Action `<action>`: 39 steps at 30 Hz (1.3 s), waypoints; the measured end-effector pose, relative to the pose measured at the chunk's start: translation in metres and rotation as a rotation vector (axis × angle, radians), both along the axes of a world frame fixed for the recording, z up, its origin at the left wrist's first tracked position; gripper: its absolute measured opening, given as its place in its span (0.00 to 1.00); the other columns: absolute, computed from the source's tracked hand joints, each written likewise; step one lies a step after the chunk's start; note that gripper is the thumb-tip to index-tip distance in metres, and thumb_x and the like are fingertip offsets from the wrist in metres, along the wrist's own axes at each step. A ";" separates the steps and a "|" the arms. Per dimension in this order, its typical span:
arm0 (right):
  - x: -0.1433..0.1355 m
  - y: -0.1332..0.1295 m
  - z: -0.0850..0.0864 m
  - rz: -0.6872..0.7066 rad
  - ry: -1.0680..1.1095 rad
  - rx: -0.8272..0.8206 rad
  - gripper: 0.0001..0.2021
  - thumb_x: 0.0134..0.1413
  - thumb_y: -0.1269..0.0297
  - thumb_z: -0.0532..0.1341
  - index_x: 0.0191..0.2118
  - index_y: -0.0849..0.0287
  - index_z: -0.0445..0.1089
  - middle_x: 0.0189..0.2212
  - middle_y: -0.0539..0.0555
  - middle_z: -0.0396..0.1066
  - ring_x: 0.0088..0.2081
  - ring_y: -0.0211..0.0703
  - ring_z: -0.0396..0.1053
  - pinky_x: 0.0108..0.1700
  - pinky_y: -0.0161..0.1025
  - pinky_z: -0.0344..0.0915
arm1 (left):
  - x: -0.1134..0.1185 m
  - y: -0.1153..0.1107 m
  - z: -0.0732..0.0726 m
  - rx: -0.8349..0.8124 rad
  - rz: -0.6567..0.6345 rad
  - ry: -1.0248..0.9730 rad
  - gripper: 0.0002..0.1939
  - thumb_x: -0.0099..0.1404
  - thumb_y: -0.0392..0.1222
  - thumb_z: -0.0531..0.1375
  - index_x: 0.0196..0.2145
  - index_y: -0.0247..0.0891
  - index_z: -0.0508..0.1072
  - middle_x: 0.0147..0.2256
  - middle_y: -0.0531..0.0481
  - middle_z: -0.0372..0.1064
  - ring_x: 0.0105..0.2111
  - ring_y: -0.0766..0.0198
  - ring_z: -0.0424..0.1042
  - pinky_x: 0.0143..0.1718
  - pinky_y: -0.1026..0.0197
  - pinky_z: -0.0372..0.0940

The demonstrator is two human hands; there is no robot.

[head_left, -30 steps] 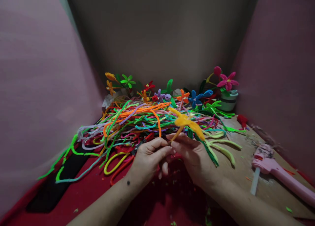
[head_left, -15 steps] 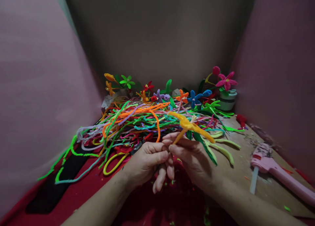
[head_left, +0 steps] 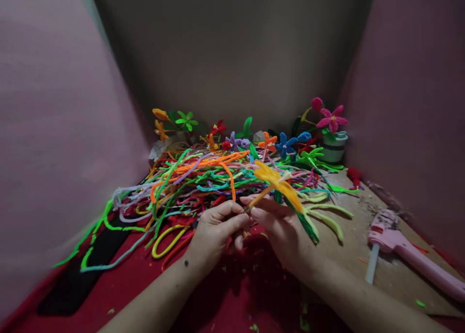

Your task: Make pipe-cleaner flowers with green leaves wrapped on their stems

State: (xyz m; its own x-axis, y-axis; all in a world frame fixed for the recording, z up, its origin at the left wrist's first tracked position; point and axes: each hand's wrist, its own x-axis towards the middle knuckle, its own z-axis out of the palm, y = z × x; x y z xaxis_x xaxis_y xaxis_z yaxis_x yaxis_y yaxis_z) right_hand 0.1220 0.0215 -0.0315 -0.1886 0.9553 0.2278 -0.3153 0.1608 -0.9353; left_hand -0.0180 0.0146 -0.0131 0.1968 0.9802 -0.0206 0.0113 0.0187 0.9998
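A yellow pipe cleaner flower (head_left: 276, 179) with a pale centre leans over my fingers, its petals pointing away from the stem. My left hand (head_left: 218, 234) is closed, thumb and forefinger pinching the lower end of the flower's stem. Fingers of my right hand (head_left: 285, 231) are closed round the same stem, just below the bloom. Behind the right hand lie a dark green leaf (head_left: 308, 228) and pale yellow-green pipe cleaner strips (head_left: 332, 224). The fingertips partly hide the stem's end.
A heap of coloured pipe cleaners (head_left: 203, 173) spreads behind my hands. Finished flowers line the back, with a small pot (head_left: 333, 149) at right. A pink glue gun (head_left: 385, 231) rests on a board (head_left: 358, 255). A black flat object (head_left: 72, 280) lies left on red cloth (head_left: 138, 299).
The yellow flower has turned and tilted in my fingers. My left hand's fingers have drawn in to pinch the stem's lower end, now in view. The surrounding things stay put.
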 end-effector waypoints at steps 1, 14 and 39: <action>0.000 0.000 -0.001 -0.005 -0.006 -0.005 0.09 0.51 0.63 0.60 0.38 0.55 0.73 0.37 0.52 0.73 0.42 0.45 0.68 0.47 0.43 0.62 | -0.001 0.000 0.000 -0.020 -0.018 -0.031 0.09 0.58 0.41 0.59 0.22 0.34 0.68 0.13 0.57 0.62 0.11 0.73 0.59 0.13 0.71 0.54; 0.000 0.001 0.003 0.044 0.058 -0.042 0.07 0.45 0.64 0.65 0.33 0.52 0.76 0.34 0.50 0.72 0.35 0.42 0.69 0.39 0.41 0.65 | -0.014 0.010 -0.009 -0.309 -0.431 -0.275 0.12 0.57 0.45 0.59 0.25 0.30 0.69 0.23 0.42 0.75 0.07 0.74 0.59 0.06 0.73 0.46; 0.002 0.002 0.003 0.011 -0.035 0.007 0.10 0.48 0.67 0.61 0.39 0.52 0.75 0.33 0.49 0.72 0.37 0.42 0.67 0.43 0.40 0.63 | -0.004 0.005 -0.007 -0.176 -0.165 -0.288 0.09 0.60 0.39 0.57 0.24 0.33 0.66 0.18 0.54 0.68 0.08 0.76 0.59 0.08 0.74 0.52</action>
State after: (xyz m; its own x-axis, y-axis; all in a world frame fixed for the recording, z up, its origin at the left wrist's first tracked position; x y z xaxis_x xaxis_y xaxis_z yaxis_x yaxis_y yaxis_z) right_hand 0.1240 0.0230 -0.0290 -0.2072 0.9515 0.2272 -0.2846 0.1636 -0.9446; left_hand -0.0216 0.0199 -0.0198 0.3744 0.9211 -0.1068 -0.2522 0.2120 0.9442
